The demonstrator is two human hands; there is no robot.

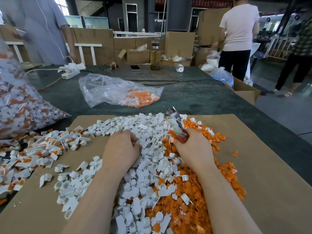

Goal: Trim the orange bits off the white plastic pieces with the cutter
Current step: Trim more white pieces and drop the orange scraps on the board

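The right hand (190, 146) is wrapped round the red handles of the cutter (175, 125), whose blurred metal head points up and away toward the far edge of the cardboard sheet (263, 166); holding it raised like this keeps the blades ready while the other hand fetches work. The left hand (121, 147) rests knuckles-up on the white plastic pieces (145, 166), fingers curled down into the heap, probably picking out the next piece, though whether it actually holds one cannot be told. The sorting looks deliberate: trimmed white pieces run down the middle of the sheet, the cut orange bits (194, 200) pile up along the right side under the cutter hand, and untrimmed pieces with orange still attached (42, 149) lie at the left edge, within the left hand's reach. Each heap is far too many to count. By count there is one cutter, two hands, and two clear bags: a full one (22, 105) off the sheet's far-left corner, and a nearly empty one (118, 92) beyond its far edge.
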